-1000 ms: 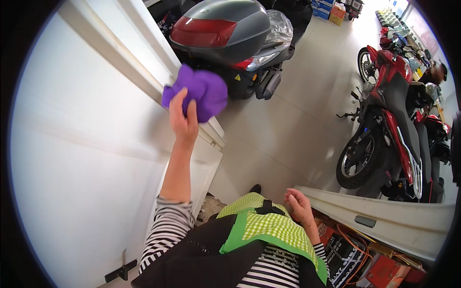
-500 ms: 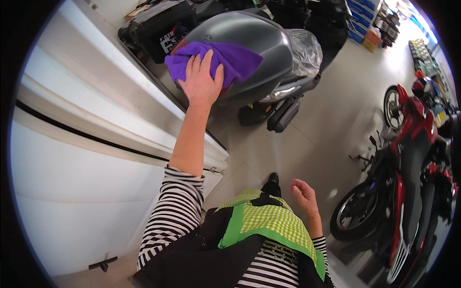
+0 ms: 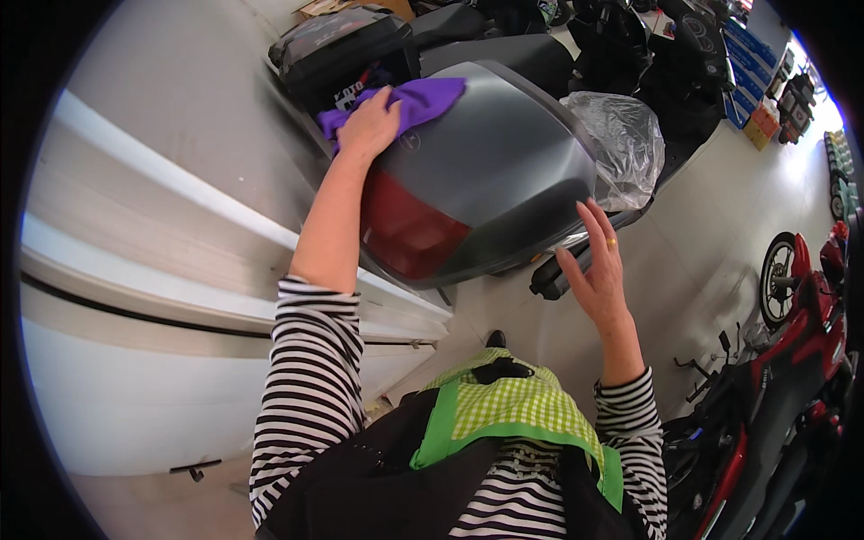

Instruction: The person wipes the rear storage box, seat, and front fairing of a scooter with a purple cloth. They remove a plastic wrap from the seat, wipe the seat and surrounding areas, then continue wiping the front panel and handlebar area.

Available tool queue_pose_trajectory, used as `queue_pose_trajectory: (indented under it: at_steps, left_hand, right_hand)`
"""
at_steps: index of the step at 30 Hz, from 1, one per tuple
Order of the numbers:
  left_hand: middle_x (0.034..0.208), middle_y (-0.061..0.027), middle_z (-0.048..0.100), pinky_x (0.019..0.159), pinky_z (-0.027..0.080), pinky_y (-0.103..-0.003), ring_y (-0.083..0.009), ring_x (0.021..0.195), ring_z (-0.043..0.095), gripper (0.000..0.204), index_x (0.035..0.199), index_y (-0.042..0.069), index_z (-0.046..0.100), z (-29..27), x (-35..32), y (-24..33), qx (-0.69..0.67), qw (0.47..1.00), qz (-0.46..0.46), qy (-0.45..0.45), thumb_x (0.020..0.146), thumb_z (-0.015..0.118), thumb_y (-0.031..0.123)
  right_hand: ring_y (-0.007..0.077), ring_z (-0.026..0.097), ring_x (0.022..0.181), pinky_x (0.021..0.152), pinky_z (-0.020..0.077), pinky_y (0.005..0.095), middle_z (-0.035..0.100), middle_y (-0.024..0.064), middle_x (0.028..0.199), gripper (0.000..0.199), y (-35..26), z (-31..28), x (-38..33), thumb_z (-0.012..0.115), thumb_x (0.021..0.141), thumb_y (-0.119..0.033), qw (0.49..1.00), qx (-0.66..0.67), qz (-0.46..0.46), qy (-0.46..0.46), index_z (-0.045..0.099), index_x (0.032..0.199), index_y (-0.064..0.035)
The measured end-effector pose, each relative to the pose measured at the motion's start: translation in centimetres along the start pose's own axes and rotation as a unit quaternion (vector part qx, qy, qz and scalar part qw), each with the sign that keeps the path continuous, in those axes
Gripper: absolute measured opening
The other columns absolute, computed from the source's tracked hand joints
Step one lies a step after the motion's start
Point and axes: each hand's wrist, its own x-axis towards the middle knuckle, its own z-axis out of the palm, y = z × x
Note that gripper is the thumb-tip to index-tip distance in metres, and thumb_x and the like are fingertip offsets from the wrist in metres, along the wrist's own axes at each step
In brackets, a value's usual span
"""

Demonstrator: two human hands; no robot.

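Note:
A purple cloth (image 3: 430,101) lies bunched over the far left edge of a dark grey motorcycle top box (image 3: 495,144). My left hand (image 3: 369,129) presses down on it, fingers curled into the fabric and partly hidden by it. The box has a red reflector panel (image 3: 409,225) on the side nearest me. Beside its right end, my right hand (image 3: 598,270) is raised with the fingers apart and nothing in it. Whether its fingertips touch the box I cannot tell. Clear crinkled plastic (image 3: 621,148) covers the part behind the box.
A white panelled wall or door (image 3: 162,270) runs close along my left. Another black box (image 3: 346,54) stands beyond the cloth. On the right is a red and black motorcycle (image 3: 774,378). Blue cartons (image 3: 751,67) are stacked at the far right, and tiled floor (image 3: 693,243) lies between.
The view has come closer to the top box, uncovering its red panel. My left hand and the cloth have shifted to its far left edge. My right hand has risen from my waist toward the box.

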Motion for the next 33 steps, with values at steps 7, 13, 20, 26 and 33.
queue_pose_trajectory:
  at_steps: [7,13,20,26,33]
  left_hand:
    - [0.146,-0.0109,0.048,0.101,0.035,-0.07,-0.0341,0.135,0.044,0.056,0.141,0.03,0.05,1.8,1.4,15.4,0.007,0.937,0.332,-0.103,0.092,0.05,0.055]
    - [0.141,-0.007,0.053,0.097,0.042,-0.063,-0.0308,0.128,0.051,0.047,0.127,0.027,0.063,0.7,-5.9,18.9,0.031,0.825,0.564,-0.028,0.084,0.065,0.045]
    - [0.138,-0.0108,0.056,0.104,0.043,-0.043,-0.0291,0.129,0.052,0.047,0.13,0.02,0.062,1.3,5.5,12.8,0.028,0.966,0.243,-0.081,0.093,0.052,0.046]
    - [0.13,-0.0156,0.063,0.106,0.042,-0.04,-0.0339,0.124,0.056,0.053,0.129,0.014,0.063,0.6,6.9,0.2,0.017,0.992,-0.083,-0.088,0.097,0.04,0.049]
    - [0.127,-0.017,0.061,0.104,0.041,-0.041,-0.0377,0.121,0.054,0.039,0.131,0.013,0.061,-2.4,-11.6,2.8,0.002,0.985,-0.119,0.125,0.099,0.048,0.031]
  right_hand:
    - [0.0407,0.034,0.14,0.115,0.0284,0.0526,0.035,0.0208,0.152,0.068,0.7,4.1,3.8,0.072,0.086,-0.025,0.99,-0.128,-0.061,-0.014,0.044,0.145,-0.0071]
    - [0.0448,0.047,0.129,0.108,0.0389,0.0474,0.046,0.0226,0.143,0.058,6.4,2.4,0.0,0.071,0.085,-0.021,0.987,-0.122,-0.068,-0.077,0.051,0.136,-0.0018]
    - [0.0361,0.054,0.123,0.097,0.0493,0.0416,0.053,0.0167,0.138,0.054,10.6,-0.6,-0.1,0.072,0.085,-0.014,0.997,-0.03,0.01,-0.074,0.054,0.135,-0.0073]
    - [0.0338,0.059,0.115,0.092,0.0514,0.0413,0.06,0.0154,0.128,0.052,15.1,-4.7,1.2,0.07,0.086,-0.014,0.987,0.02,0.004,-0.159,0.054,0.135,-0.008]
    - [0.0269,0.066,0.104,0.082,0.0549,0.0368,0.067,0.0123,0.116,0.051,20.6,-6.9,-0.4,0.066,0.091,-0.013,0.962,0.114,0.096,-0.227,0.051,0.139,-0.0132]
